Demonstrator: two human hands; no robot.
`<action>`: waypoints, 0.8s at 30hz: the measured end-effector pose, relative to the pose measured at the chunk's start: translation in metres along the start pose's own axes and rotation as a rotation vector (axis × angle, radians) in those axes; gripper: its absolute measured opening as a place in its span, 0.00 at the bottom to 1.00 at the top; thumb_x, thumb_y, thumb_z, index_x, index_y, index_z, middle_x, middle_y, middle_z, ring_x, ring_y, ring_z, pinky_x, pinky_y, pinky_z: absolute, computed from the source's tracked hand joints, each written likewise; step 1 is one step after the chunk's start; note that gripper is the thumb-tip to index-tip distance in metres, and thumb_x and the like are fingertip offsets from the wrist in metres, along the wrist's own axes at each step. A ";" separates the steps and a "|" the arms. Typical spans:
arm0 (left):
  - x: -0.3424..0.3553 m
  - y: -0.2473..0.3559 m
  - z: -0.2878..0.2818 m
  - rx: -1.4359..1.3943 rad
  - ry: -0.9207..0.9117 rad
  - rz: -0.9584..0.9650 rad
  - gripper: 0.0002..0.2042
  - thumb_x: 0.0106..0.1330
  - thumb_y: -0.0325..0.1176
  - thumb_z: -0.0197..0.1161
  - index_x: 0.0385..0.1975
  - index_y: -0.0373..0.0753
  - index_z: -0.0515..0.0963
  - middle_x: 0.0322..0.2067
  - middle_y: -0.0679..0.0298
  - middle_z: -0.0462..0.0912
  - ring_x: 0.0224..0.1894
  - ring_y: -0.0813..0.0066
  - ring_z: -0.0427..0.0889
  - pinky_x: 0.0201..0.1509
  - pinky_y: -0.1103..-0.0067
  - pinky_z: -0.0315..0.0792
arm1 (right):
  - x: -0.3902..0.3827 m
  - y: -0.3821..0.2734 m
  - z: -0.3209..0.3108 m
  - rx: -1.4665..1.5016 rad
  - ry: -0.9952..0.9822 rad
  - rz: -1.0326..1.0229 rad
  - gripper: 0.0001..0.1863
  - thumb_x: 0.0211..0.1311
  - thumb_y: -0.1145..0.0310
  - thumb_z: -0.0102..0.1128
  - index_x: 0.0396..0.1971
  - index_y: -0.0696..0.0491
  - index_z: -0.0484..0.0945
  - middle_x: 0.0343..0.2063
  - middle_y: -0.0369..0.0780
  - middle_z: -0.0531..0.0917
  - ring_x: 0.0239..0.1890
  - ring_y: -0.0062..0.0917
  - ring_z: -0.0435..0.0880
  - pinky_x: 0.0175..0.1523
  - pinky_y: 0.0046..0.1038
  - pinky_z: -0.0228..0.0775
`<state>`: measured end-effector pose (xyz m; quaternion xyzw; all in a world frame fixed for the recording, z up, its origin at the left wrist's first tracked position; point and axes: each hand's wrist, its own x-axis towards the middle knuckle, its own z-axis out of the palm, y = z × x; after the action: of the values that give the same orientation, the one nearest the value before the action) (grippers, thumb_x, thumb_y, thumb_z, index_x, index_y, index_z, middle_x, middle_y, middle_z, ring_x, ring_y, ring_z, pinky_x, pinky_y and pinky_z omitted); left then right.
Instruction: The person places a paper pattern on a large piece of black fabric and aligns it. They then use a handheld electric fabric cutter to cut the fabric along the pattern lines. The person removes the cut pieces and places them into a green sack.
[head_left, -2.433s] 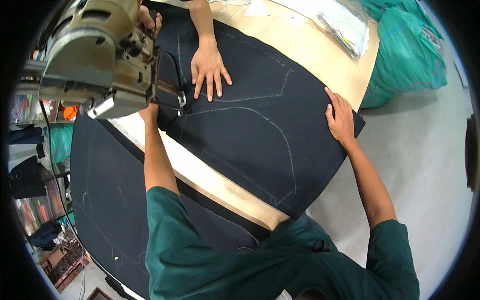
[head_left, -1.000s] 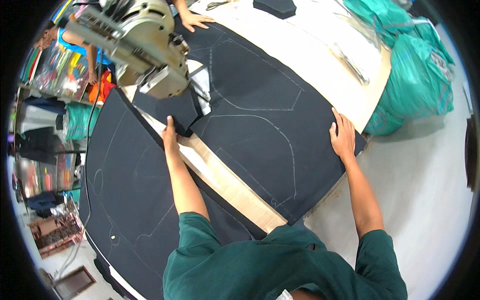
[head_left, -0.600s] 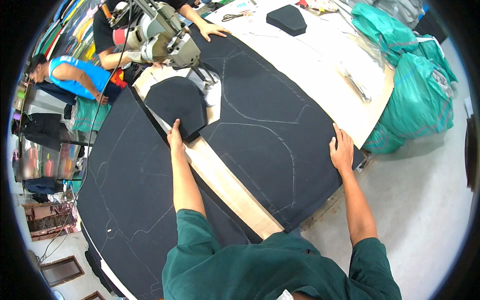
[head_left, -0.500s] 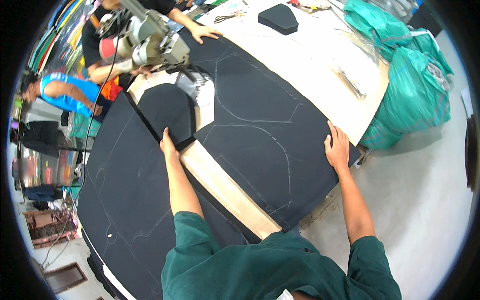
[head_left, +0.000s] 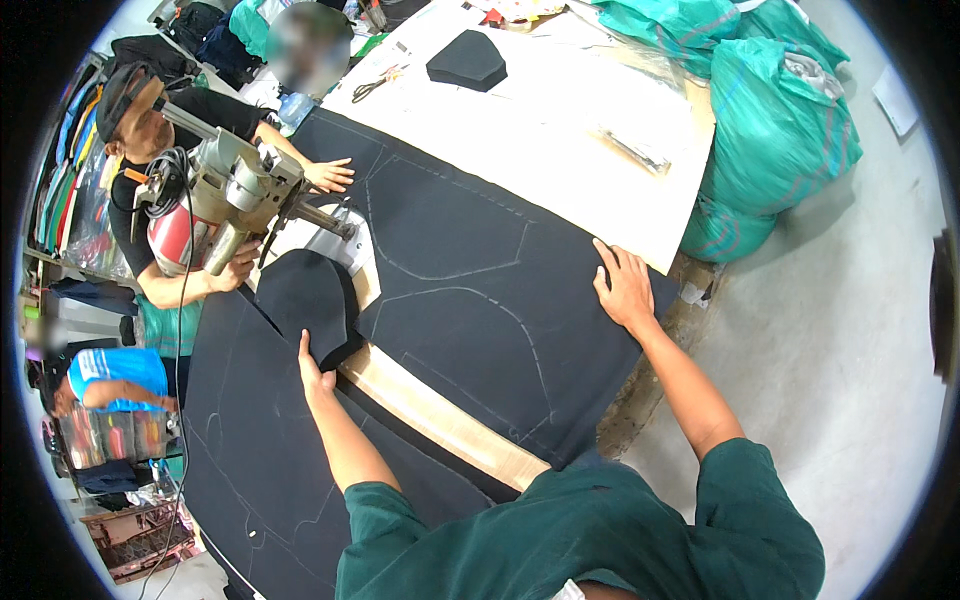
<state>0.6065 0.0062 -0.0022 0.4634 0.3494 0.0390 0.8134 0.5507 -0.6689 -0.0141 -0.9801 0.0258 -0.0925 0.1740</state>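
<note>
A thick stack of black fabric [head_left: 560, 330] with chalk outlines covers the table. My left hand [head_left: 318, 375] pinches the near corner of a rounded cut stack of black fabric [head_left: 300, 295], thumb and forefinger on either side of it; its other fingers are hidden. My right hand [head_left: 625, 288] lies flat, fingers spread, by the right edge of the chalk-marked fabric. Past the cut stack, a co-worker's hand [head_left: 238, 265] grips the handle of an upright electric fabric cutter [head_left: 235, 195]. Their other hand [head_left: 328, 175] rests flat on the fabric.
A pale paper strip [head_left: 440, 415] shows through a gap in the fabric. Scissors [head_left: 375, 85] and another cut black stack [head_left: 468, 62] lie on white paper [head_left: 560, 120]. Green sacks [head_left: 780, 150] stand at the right. The cutter's cable [head_left: 183, 350] hangs at the left.
The whole view has shifted, so table and cutter appear lower and further left. The co-worker's hand on the cutter handle shows more plainly. Both my hands keep their places on the fabric.
</note>
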 end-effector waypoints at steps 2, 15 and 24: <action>-0.009 0.006 0.002 0.027 -0.009 0.033 0.27 0.75 0.44 0.73 0.66 0.32 0.79 0.63 0.53 0.86 0.62 0.53 0.87 0.73 0.60 0.79 | 0.001 0.002 0.001 0.014 -0.010 -0.003 0.32 0.79 0.59 0.54 0.80 0.46 0.69 0.65 0.52 0.79 0.70 0.45 0.76 0.79 0.50 0.61; -0.183 0.058 0.077 0.161 0.122 0.060 0.30 0.70 0.48 0.77 0.64 0.33 0.79 0.54 0.50 0.88 0.51 0.54 0.91 0.57 0.62 0.88 | 0.001 0.011 0.003 0.071 -0.023 -0.049 0.33 0.79 0.62 0.56 0.81 0.47 0.67 0.67 0.52 0.77 0.71 0.48 0.73 0.79 0.53 0.59; -0.351 0.000 0.152 -0.075 0.007 0.170 0.20 0.76 0.43 0.73 0.58 0.36 0.84 0.54 0.59 0.90 0.55 0.64 0.90 0.61 0.68 0.84 | -0.078 -0.073 -0.083 0.941 -0.251 -0.368 0.18 0.68 0.84 0.56 0.52 0.55 0.87 0.54 0.44 0.87 0.64 0.39 0.83 0.70 0.41 0.75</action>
<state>0.4336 -0.2398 0.2346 0.4606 0.3098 0.1226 0.8227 0.4600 -0.6218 0.0740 -0.7876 -0.2124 -0.0047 0.5784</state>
